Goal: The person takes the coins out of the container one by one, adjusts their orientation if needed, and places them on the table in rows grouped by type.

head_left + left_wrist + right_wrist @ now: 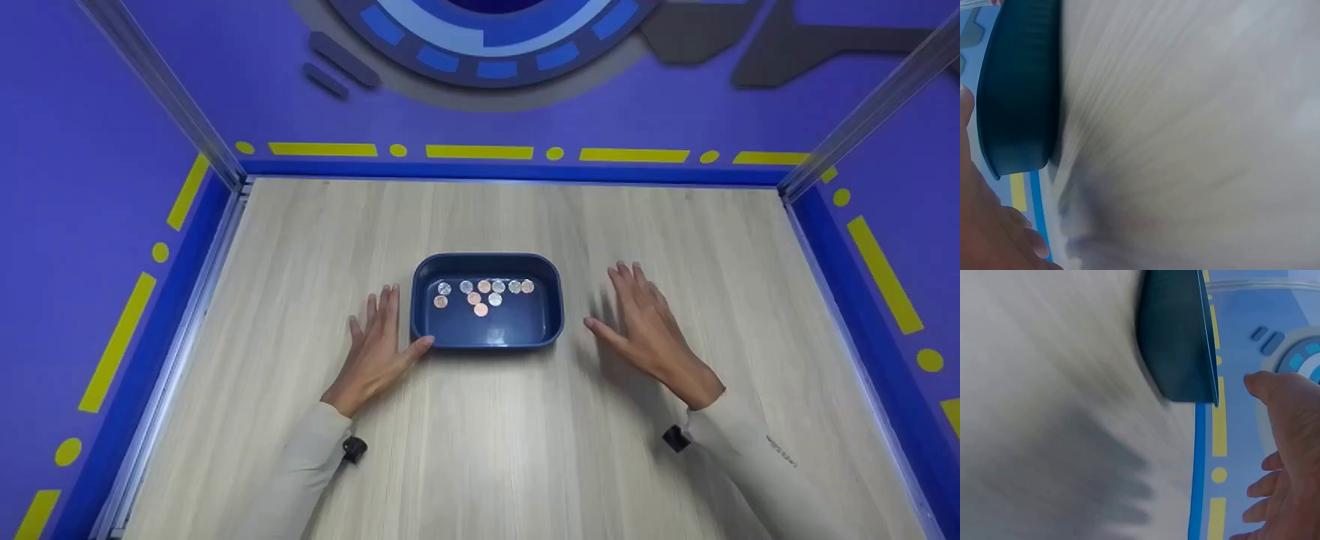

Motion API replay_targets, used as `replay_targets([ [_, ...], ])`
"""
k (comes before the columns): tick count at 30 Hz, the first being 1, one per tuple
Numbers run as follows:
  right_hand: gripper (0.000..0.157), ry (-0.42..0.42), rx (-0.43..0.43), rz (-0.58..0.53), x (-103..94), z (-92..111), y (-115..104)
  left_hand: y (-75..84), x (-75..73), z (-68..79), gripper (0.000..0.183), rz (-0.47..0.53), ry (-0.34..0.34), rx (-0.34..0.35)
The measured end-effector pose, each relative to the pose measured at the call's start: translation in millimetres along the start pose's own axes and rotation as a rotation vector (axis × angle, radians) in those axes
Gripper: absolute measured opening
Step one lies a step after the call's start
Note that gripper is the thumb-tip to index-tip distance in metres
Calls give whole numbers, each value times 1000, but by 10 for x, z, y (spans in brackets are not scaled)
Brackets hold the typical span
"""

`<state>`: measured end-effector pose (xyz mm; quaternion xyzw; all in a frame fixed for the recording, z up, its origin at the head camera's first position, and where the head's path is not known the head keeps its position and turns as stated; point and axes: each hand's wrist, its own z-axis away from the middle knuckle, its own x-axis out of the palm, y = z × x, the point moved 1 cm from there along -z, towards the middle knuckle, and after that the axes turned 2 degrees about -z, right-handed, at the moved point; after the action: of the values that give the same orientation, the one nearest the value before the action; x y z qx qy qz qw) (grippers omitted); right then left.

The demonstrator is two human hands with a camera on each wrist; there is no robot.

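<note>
A dark blue rectangular bin (517, 328) with rounded corners stands on the wooden table. Several coins (481, 310), some copper and some silver, lie flat on its floor, mostly toward the far side. My left hand (375, 351) is beside the bin's left wall with straight fingers, and its thumb tip overlaps the near left corner in the head view. To the right, my right hand (651, 334) hovers apart from the bin, fingers extended and nothing held. Both wrist views show only the bin's outer wall (1022, 95), and the coins are hidden there.
Light wood-grain tabletop (480, 435) surrounds the bin. A blue back wall (480, 127) with yellow marks and side walls enclose it, with metal posts (172, 97) at the far corners. Each sleeve cuff has a small black camera (355, 449).
</note>
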<state>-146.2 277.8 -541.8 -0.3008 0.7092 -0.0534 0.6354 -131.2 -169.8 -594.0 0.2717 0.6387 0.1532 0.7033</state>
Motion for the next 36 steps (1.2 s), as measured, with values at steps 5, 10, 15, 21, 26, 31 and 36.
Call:
replay_targets([
  [5, 83, 78, -83, -47, 95, -93, -139, 21, 87, 18, 118, 90, 20, 3],
  [10, 79, 85, -126, -91, 211, -197, -254, 47, 169, 18, 121, 130, 49, 24],
  [15, 74, 74, -173, -137, 392, -276, -361, 44, 244, 35, 127, 215, 39, -8],
  [21, 66, 119, -234, -178, 536, -287, -403, 107, 298, -17, 136, 326, -2, -63],
  [26, 60, 102, -301, -172, 593, -370, -451, 152, 315, -110, 140, 375, 12, -37],
  [31, 54, 84, -330, -156, 667, -443, -499, 162, 351, -158, 143, 410, 30, -6],
  [36, 48, 46, -357, -140, 713, -557, -576, 166, 359, -188, 144, 431, 38, -5],
])
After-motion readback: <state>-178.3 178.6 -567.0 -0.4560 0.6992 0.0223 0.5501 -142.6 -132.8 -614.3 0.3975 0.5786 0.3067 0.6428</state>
